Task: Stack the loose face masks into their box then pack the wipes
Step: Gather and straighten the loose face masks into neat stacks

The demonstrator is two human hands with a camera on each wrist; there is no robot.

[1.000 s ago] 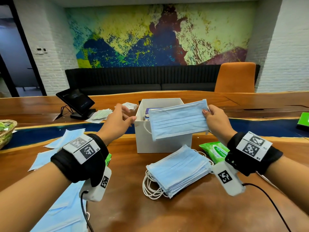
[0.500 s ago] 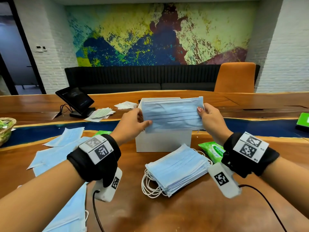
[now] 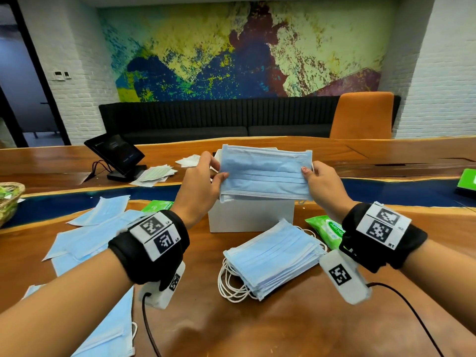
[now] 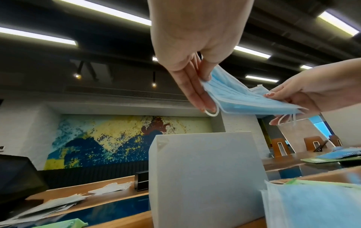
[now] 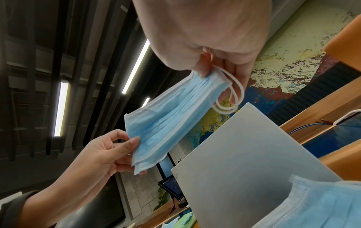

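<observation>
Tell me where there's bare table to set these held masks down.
Bare wood lies nearest you, in front of the mask stack, between your forearms. Another bare strip runs behind the white box, toward the orange chair. Crowded: loose masks on the left, wipes pack right of the box.

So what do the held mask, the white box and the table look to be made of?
Held mask: soft pleated non-woven fabric, matte blue, elastic ear loops. White box: probably matte card or plastic; smooth, plain walls. Table: glossy varnished wood, grain and reflections visible, with a blue inlay.
</observation>
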